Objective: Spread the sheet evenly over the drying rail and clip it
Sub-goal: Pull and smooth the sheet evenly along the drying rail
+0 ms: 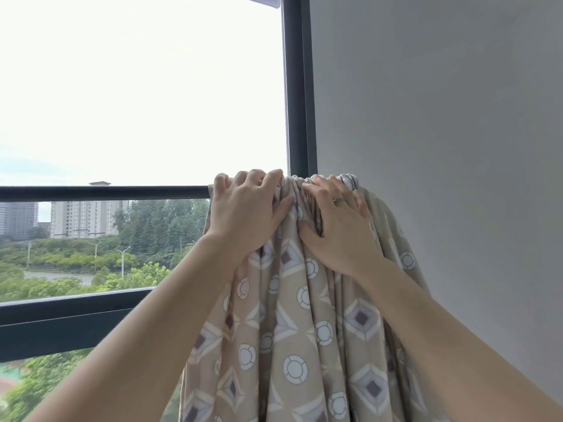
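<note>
At 9 o'clock the dark drying rail [106, 192] runs bare from the picture's edge inward, with open length all the way to the left hand [245, 211]. That hand sits just left of centre. Its fingers [256, 178] curl over the top of the rail and its thumb presses on the cloth below, so it grips the left edge of the sheet [292, 330] against the rail.

The sheet, beige with a diamond-and-circle print, is bunched in tight folds over a short stretch of rail at centre. It hangs in pleats toward 6 o'clock, where the frame cuts it off. Its left edge falls free just beside the left forearm.

Just right of centre the right hand [338, 226] lies on the gathered folds, fingers spread and close to straight, tips at the top of the bunch. It presses the cloth without closing round it, and its thumb is sunk between two folds. A ring [339, 201] shows on one finger. Whether those fingertips hook over the far side I cannot tell.

The rail under the bunch is hidden, as is its right end. Toward 12 o'clock a dark window post [300, 102] rises behind the bunch. From 1 to 4 o'clock a grey wall [441, 117] stands close beside the sheet's right fold.
</note>
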